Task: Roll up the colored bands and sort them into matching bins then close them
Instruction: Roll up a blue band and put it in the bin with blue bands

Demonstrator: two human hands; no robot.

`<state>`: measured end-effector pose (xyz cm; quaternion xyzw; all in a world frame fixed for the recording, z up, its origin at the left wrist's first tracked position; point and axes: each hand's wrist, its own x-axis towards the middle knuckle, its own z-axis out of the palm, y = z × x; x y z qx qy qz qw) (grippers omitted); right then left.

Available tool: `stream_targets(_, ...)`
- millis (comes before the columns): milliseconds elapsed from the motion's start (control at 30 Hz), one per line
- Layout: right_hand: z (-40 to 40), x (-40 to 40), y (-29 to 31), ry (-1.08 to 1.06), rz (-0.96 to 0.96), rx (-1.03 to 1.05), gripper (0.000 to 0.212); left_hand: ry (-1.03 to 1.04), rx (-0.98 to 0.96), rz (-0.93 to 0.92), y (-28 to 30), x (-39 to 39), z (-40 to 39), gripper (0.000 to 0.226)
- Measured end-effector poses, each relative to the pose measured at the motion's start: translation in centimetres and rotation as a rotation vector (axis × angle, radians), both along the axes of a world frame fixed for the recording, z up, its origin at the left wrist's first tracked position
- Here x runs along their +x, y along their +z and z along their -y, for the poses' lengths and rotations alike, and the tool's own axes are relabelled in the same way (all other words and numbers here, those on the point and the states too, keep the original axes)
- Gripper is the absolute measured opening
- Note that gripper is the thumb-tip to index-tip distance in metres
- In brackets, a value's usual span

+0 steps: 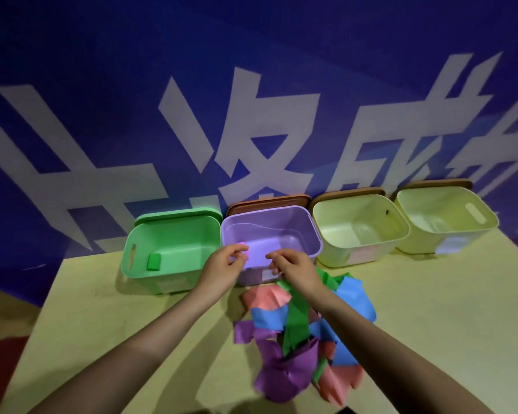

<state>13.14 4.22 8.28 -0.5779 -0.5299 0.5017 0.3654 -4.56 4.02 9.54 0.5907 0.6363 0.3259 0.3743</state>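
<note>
Four open bins in a row: the green bin (pixel 174 252) holds a green roll (pixel 153 262), left of the purple bin (pixel 271 234). Over its front rim, the left hand (pixel 222 265) pinches a small pink piece (pixel 243 251); the right hand (pixel 293 268) is loosely curled, holding nothing. Right of it, two pale yellow bins (pixel 359 231).

We are reaching both bare forearms up from the lower corners toward mid-frame. Our left hand (pixel 225 262) is curling its fingers, thumb and fingertips pinched together. Our right hand (pixel 293 268) is hovering just beside it, fingers bent loosely, wrist angled inward, knuckles uppermost.
</note>
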Motion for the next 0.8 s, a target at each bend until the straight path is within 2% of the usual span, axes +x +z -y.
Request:
stream_targets(200, 5.4, 6.2, -4.9, 0.04, 0.111, -0.154, 0.027, -0.063, -0.217, 0.046, -5.1, 4.8, 5.1, 0.022)
stream_targets(367, 6.8, 11.8, -8.2, 0.05, 0.377, -0.202, 0.04, -0.022, -0.421, -0.023, -9.7, 8.0, 7.4, 0.023)
stream_targets(433, 6.7, 13.3, -8.7, 0.086, 0.435, -0.187, 0.039, -0.007, -0.435, -0.071, -10.8, 9.1, 7.6, 0.023)
stream_targets(533, 6.1, 14.7, -9.0, 0.096, 0.451, -0.166, 0.015, -0.024, -0.432, -0.144, -11.9, 10.7, 7.3, 0.03)
stream_targets(667, 5.1, 15.4, -9.3, 0.12, 0.492, -0.174, 0.026, 0.014, -0.355, -0.226, -12.7, 12.9, 6.3, 0.042)
stream_targets(800, 4.1, 15.6, -10.2, 0.336, 0.593, -0.157, 0.037, 0.095, -0.411, -0.196, -13.5, 14.2, 5.3, 0.028)
